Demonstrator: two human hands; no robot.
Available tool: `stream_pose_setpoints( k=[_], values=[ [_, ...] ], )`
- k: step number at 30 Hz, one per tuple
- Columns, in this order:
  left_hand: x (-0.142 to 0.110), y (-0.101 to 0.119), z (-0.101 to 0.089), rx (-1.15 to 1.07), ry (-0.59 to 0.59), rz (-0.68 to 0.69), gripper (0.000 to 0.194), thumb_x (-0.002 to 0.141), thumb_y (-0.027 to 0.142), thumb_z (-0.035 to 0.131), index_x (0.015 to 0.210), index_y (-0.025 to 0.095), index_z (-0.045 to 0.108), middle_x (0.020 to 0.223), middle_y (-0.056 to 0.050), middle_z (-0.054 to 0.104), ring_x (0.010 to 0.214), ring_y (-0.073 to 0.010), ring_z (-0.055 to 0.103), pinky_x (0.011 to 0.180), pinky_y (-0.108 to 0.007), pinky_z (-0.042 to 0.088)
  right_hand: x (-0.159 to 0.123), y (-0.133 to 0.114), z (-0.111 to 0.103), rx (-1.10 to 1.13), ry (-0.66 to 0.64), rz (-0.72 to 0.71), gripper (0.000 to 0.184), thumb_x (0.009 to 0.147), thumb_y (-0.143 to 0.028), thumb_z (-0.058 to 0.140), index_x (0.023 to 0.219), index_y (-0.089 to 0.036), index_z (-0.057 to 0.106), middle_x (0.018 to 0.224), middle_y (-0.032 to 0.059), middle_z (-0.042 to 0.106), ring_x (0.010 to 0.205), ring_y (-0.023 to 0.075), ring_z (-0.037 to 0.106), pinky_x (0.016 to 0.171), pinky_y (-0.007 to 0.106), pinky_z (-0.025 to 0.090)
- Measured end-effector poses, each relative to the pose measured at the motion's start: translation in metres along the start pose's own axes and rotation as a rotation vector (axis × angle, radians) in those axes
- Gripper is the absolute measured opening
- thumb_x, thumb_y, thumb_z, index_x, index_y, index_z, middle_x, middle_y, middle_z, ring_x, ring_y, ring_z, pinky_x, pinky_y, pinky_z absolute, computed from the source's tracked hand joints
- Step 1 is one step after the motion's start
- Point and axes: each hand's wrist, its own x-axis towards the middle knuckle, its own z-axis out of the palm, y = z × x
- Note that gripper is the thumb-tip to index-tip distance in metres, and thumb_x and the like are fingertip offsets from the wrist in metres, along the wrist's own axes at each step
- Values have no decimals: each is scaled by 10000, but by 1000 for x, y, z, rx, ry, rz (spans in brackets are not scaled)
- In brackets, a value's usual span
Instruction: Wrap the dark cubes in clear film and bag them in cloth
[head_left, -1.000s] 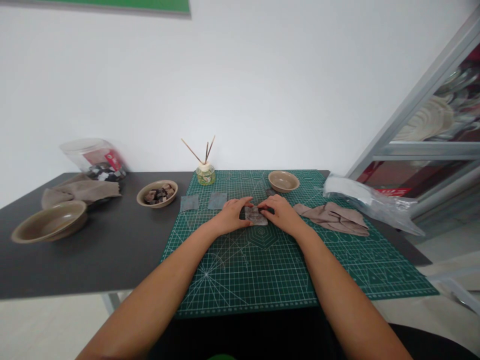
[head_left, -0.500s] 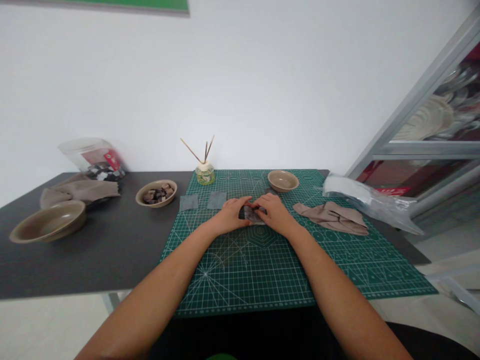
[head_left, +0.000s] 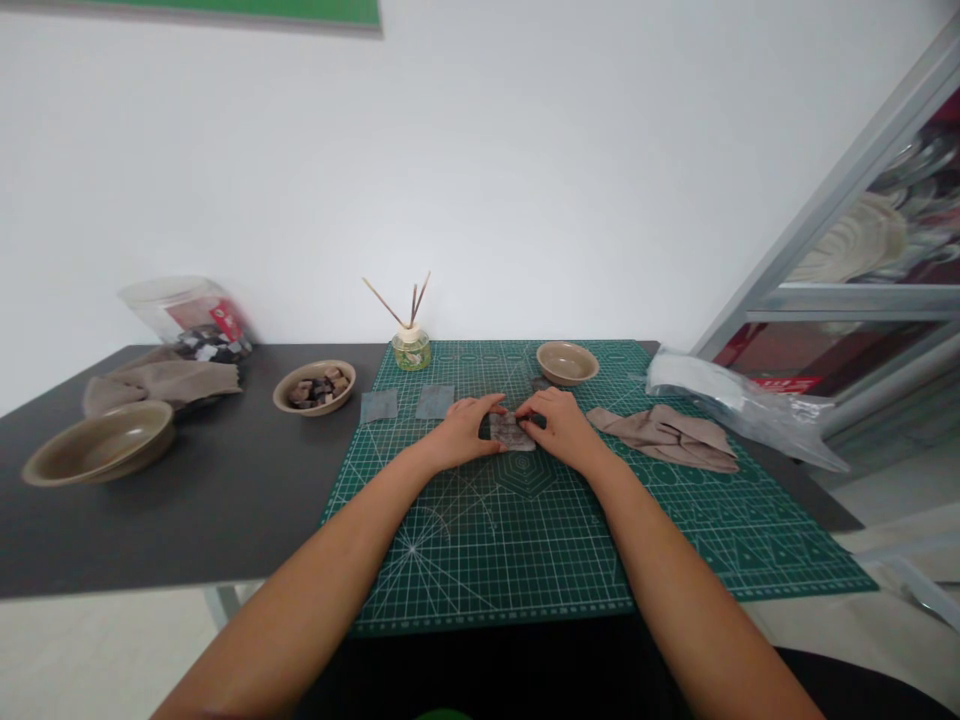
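Observation:
A small grey-brown square piece (head_left: 512,433), with a blocky, tile-like top, lies on the green cutting mat (head_left: 480,540). My left hand (head_left: 466,432) curls around its left side, with the thumb at the near edge and a finger at the far edge. At the piece's right side, my right hand (head_left: 561,428) has its fingertips bent together on the surface; whatever is between them is too small to make out. A dark bit (head_left: 540,383) shows behind the right hand, partly covered. Two flat grey squares, a left one (head_left: 379,405) and a right one (head_left: 434,401), lie left of my hands.
A bowl of small brown blocks (head_left: 315,390) stands left of the mat; another bowl (head_left: 568,365) is at the back. A reed diffuser (head_left: 412,350) stands near the wall. Right lie a brown cloth (head_left: 667,437) and a plastic bag (head_left: 742,400). Far left are a large bowl (head_left: 97,450) and a clear jar (head_left: 184,315).
My right hand has shifted slightly right, uncovering more of the square piece. My left hand stays around its left side.

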Motion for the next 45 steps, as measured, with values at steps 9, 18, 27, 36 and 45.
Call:
stream_pose_setpoints(
  k=[9,18,27,36,45],
  values=[
    [1,0,1,22,3,-23,761,720,275,722,1396,181,385,1371,-131,509,1280,-297,444,1092,-449,311,1,-2,5,-11,-9,-63,249,839,-100,545,1024,-205,676,877,64,609,862,214,497,790,358,352],
    [1,-3,2,22,8,-10,759,720,282,715,1397,199,383,1350,-118,525,1265,-299,458,1085,-456,320,4,-2,10,53,0,-72,153,829,-80,558,908,-178,645,899,59,644,890,209,510,820,358,367],
    [0,0,0,0,-10,5,754,725,254,709,1398,206,373,1307,-82,584,1252,-289,465,1087,-452,302,0,6,1,59,-14,-31,160,818,-85,563,916,-181,645,828,39,625,835,197,506,793,342,362],
    [1,-2,1,6,2,5,761,721,279,712,1400,240,372,1316,-79,569,1252,-295,465,1080,-464,312,1,7,5,48,-19,-82,191,817,-80,566,923,-187,683,874,60,650,854,205,517,814,370,374],
    [0,-2,1,18,5,-18,758,718,288,721,1393,200,389,1356,-118,528,1269,-303,454,1085,-456,315,2,1,5,99,-20,-76,209,825,-73,556,976,-182,650,915,64,661,887,208,522,819,355,393]
  ],
)
